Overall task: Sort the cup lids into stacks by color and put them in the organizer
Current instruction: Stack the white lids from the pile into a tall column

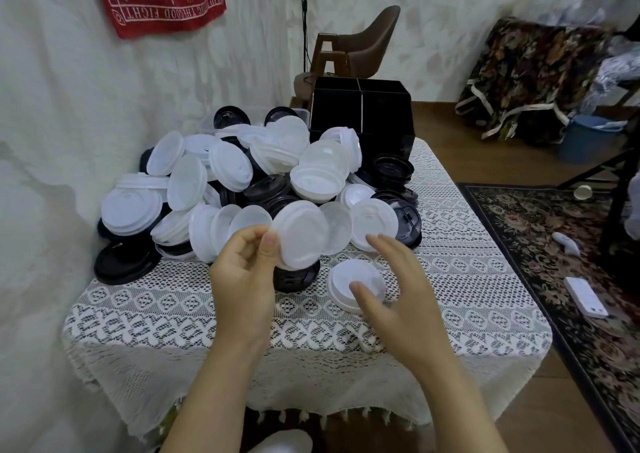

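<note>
A big heap of white and black cup lids (249, 182) covers the far half of the table. My left hand (244, 265) pinches a white lid (300, 234) by its edge and holds it tilted above the table. My right hand (391, 279) hovers with fingers spread and relaxed just over a small stack of white lids (353, 286) lying flat on the cloth; it holds nothing. A black lid (296, 276) sits below the held lid. The black organizer (360, 113) with compartments stands behind the heap at the table's far edge.
A lace tablecloth (311, 321) covers the small table, which stands against a white wall on the left. A brown chair (360, 44) stands behind it. To the right are a patterned rug (554, 265) with a white box (585, 297) and a blue bucket (585, 137).
</note>
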{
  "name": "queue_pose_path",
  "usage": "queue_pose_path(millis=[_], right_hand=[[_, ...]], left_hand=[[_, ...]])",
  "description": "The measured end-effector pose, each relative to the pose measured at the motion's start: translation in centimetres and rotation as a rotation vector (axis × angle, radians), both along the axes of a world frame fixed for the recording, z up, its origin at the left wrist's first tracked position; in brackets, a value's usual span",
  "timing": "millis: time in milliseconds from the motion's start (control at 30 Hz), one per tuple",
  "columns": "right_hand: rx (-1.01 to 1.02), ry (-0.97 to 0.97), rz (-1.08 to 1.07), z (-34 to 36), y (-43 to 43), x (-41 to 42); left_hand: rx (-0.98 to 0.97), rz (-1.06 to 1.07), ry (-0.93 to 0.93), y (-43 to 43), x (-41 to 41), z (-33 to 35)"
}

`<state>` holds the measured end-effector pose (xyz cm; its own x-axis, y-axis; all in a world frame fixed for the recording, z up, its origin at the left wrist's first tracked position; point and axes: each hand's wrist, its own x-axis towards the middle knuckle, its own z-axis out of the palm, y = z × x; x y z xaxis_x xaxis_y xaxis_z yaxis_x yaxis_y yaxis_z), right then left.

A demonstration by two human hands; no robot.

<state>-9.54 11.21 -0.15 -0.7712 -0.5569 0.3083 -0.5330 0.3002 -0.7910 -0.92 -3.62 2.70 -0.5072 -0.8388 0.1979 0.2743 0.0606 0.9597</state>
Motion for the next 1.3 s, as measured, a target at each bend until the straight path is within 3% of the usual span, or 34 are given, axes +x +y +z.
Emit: queue_pose_path(millis=[100, 333, 500, 567, 633, 700, 767, 967, 1300], right_hand=[[-0.121, -0.017, 0.112, 0.6, 0.0, 0.7], [-0.066, 0.010, 0.280, 0.9, 0.2, 0.9], [-0.079, 0.030, 0.137, 0.3, 0.4, 0.2], [-0.093, 0.027, -0.038, 0.0, 0.9, -0.7], [-0.065, -0.017, -0.177, -0.4, 1.6, -1.7], [-0.025, -0.065, -0.218, -0.8, 2.0, -2.4], [0.038, -0.085, -0.184, -1.2, 1.9, -2.5], [0.143, -0.047, -0.054, -1.9, -0.2, -2.0], [0.322, -0.023, 0.042, -2.4, -1.0, -2.0]], left_hand=[[0.249, -0.180, 0.069, 0.4, -0.3, 0.1], [0.327, -0.348, -0.080, 0.9, -1.1, -0.3], [0.369, -0.459, -0.174, 1.8, -1.6, -0.3], [0.271, -0.473, -0.255, 1.9, -1.7, -0.7], [0.023, -0.465, -0.417, 1.9, -1.5, -1.4], [-0.231, -0.469, -0.540, 1.9, -1.3, -2.0], [-0.362, -0.465, -0.599, 2.1, -1.2, -2.0], [-0.525, -0.509, -0.692, 2.2, -1.2, -2.7], [-0.552, -0.537, -0.741, 1.6, -1.4, -3.7]])
